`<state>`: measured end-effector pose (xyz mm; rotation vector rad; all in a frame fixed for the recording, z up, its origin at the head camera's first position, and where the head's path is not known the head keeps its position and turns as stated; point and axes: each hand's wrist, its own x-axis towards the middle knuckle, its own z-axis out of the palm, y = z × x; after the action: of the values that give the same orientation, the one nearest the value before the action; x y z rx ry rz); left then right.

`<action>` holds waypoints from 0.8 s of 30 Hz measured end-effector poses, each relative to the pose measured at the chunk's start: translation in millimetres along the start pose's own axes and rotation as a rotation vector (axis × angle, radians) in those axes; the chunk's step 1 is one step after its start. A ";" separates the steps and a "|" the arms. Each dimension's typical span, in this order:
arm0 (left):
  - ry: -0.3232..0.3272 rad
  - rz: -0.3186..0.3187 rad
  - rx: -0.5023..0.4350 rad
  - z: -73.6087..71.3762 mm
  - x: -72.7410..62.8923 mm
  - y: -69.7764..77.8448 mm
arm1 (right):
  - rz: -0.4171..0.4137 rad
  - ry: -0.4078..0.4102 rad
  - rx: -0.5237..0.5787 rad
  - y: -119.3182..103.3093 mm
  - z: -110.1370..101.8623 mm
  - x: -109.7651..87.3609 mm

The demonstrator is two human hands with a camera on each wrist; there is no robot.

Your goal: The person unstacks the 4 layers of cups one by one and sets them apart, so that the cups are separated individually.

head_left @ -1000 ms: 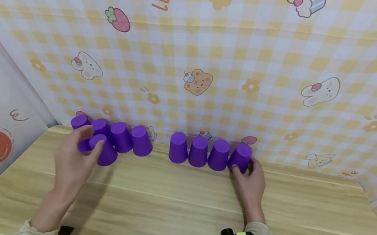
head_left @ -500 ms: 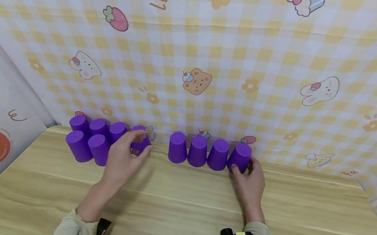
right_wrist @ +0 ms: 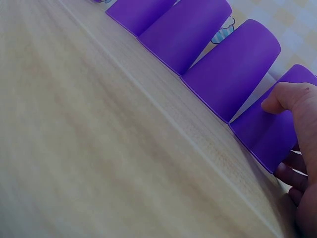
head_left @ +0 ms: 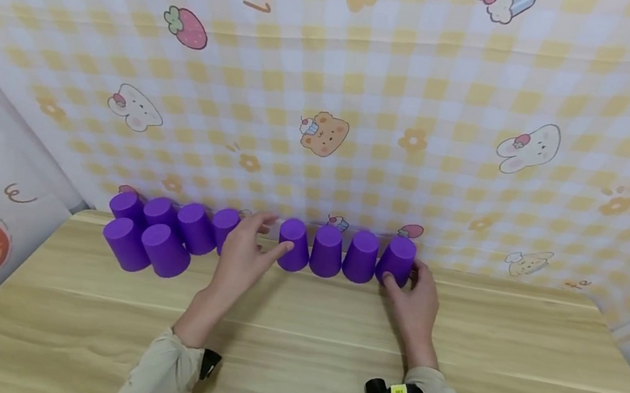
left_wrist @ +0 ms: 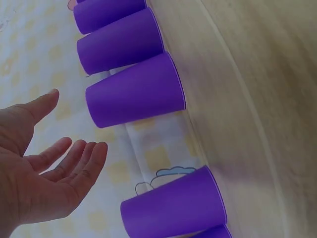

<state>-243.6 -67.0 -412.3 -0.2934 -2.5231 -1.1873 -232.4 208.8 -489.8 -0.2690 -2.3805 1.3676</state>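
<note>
Cup (head_left: 297, 249) at the left end of a row of four stands mouth down, long axis upright, just right of the left hand (head_left: 242, 250), the nearer of the two, its thumb and fingers parted wide and holding nothing. The right hand (head_left: 416, 307) grips the row's last cup (head_left: 400, 258) between thumb and fingers. The row lines the far edge of the desk (head_left: 299, 373); six cups (head_left: 166, 252) cluster toward its far left corner. Half a second earlier, the left hand was farther left, at the cluster's rightmost cup.
</note>
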 end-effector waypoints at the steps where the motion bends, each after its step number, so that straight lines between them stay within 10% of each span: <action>1: -0.005 -0.003 0.007 2.0 1.3 0.2 | -0.001 0.000 -0.002 0.2 -0.3 0.0; 24: -0.074 -0.030 -0.149 25.9 17.8 -21.6 | -0.016 0.004 -0.010 0.7 0.1 0.3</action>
<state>-272.5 -59.8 -436.1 -0.3436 -2.5140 -1.4038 -232.7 209.1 -490.4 -0.2545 -2.3815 1.3477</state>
